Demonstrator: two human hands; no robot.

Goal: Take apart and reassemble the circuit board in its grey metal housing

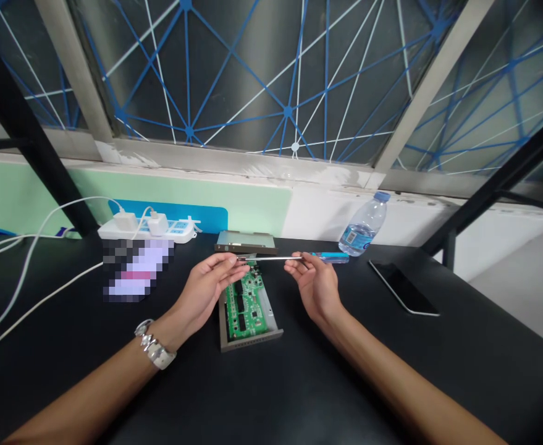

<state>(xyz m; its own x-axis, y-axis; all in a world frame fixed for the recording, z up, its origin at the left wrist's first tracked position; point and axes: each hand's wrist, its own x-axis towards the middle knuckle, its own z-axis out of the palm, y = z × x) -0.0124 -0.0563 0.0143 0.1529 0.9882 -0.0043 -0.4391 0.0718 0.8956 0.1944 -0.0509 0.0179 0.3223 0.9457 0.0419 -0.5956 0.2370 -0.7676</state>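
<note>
A screwdriver [278, 258] is held level between both hands, its thin metal shaft crossing above the far end of a circuit board. My right hand [316, 281] pinches it near its blue handle, which sticks out to the right. At the shaft's left end, the fingertips of my left hand [209, 287] are closed on the tip. Below and between the hands lies the green circuit board [252, 309] in an open metal case [251, 342]. What the left fingertips may hold besides the tip is too small to tell.
Behind the board lies a flat metal cover [246, 241]. A water bottle [364, 225] and a dark phone [403, 288] are on the right. At the left are a power strip [178, 231], white cables [34, 247] and a pixelated object [139, 272].
</note>
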